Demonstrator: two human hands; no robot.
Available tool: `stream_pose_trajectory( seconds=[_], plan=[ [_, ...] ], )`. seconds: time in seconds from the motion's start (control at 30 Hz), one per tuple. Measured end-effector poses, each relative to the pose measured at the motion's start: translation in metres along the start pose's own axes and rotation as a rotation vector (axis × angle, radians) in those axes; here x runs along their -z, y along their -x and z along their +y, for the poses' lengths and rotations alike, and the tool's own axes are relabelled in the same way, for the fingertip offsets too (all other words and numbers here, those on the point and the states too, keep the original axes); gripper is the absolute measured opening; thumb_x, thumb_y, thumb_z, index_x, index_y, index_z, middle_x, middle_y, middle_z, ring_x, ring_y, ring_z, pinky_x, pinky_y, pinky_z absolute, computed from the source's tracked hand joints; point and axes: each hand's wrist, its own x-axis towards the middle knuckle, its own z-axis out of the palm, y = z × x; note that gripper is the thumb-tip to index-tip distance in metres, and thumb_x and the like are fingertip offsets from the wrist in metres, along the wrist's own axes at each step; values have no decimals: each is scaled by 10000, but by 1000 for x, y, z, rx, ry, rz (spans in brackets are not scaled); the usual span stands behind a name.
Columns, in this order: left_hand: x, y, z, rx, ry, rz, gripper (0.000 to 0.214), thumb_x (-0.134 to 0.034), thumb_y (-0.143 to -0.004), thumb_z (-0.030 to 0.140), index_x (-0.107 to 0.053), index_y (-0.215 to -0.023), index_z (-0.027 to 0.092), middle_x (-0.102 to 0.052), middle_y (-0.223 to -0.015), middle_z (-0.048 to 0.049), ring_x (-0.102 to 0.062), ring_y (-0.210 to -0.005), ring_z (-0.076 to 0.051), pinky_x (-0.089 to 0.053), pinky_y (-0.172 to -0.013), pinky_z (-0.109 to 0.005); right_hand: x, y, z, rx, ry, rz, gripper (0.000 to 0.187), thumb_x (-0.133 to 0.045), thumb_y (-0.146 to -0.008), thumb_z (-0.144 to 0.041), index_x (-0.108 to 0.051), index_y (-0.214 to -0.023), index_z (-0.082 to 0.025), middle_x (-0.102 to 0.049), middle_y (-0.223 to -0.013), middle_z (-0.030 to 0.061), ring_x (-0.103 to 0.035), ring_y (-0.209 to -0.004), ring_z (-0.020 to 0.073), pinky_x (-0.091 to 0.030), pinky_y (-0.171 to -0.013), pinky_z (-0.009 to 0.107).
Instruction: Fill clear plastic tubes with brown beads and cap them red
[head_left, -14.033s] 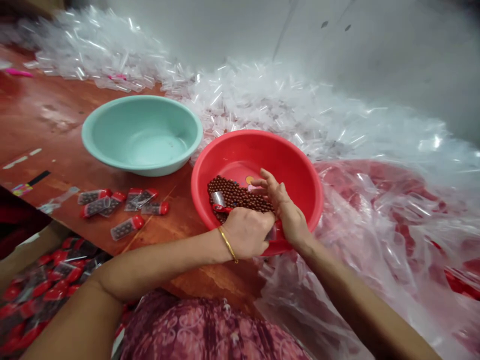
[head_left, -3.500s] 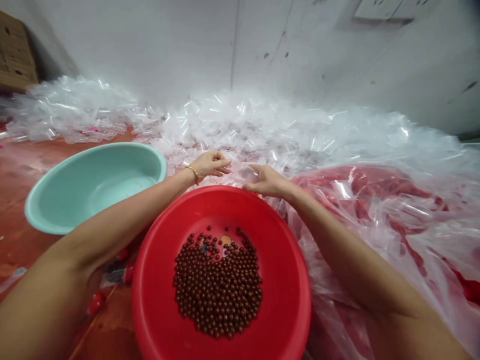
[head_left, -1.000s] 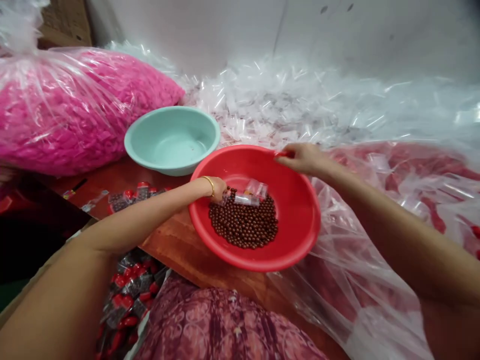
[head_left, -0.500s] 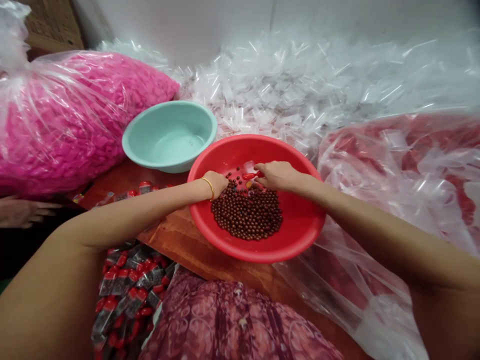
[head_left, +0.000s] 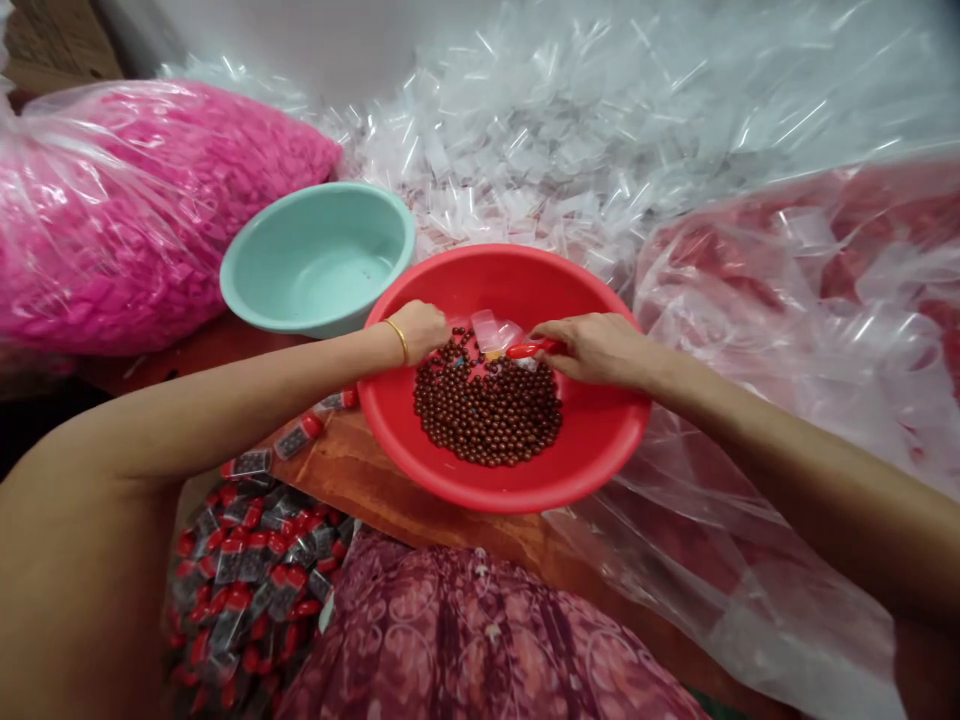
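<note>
A red basin (head_left: pixel 600 455) holds a heap of small brown balls (head_left: pixel 491 415). Over its left side is my left hand (head_left: pixel 420 328), a gold bangle at the wrist. Its fingers are curled closed near the edge of the heap, and anything inside them is hidden. My right hand (head_left: pixel 592 345) reaches in from the right, fingers closed around a slim red plastic piece (head_left: pixel 529 349) that points left above the balls. Clear plastic pieces (head_left: pixel 489 330) lie between the hands at the back of the heap.
A pale green basin (head_left: pixel 315 265) stands behind on the left, beside a bag of pink pieces (head_left: pixel 172 190). Clear plastic pieces (head_left: pixel 525 130) are piled at the back. Red-capped clear containers (head_left: pixel 247 570) lie at lower left. Plastic sheeting (head_left: pixel 750 480) spreads on the right.
My right hand has moved right, and more of the clear pieces between the hands shows. Another person's hand at the left edge has gone from view. The camera view has shifted slightly.
</note>
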Motion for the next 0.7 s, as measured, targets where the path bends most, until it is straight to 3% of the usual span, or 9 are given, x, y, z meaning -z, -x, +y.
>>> stream_pose_trajectory(
  seconds=[0.1, 0.3, 0.5, 0.7],
  plan=[
    [-1, -13, 1, 10, -31, 81, 347, -331, -863, 65, -652, -994, 51, -651, -992, -216, -597, -968, -271, -418, -693, -309, 1, 0, -1, 12, -3, 5, 348, -438, -849, -324, -599, -1136, -209, -698, -962, 69, -631, -834, 213, -353, -614, 276],
    [-7, -28, 19, -68, 57, 43, 303, -382, -858, 72, -670, -953, 84, -675, -961, -184, -622, -897, -222, -421, -707, -285, 4, 1, -1, 32, -59, 19, 359, -449, -845, -332, -602, -1145, -207, -695, -993, 71, -628, -849, 213, -360, -630, 281],
    [-2, -15, 59, -230, 121, -18, 289, -394, -850, 70, -669, -922, 124, -693, -892, -137, -641, -839, -212, -427, -659, -273, 4, 2, 3, 31, -149, 82, 379, -443, -846, -356, -615, -1141, -192, -696, -956, 71, -623, -826, 193, -368, -643, 274],
    [8, -25, 96, -394, 349, 89, 215, -538, -779, 127, -649, -962, 125, -683, -943, -126, -627, -915, -233, -443, -729, -287, 3, 3, 4, 13, -193, 120, 375, -450, -838, -349, -622, -1123, -177, -690, -901, 77, -617, -787, 189, -369, -642, 271]
  ],
)
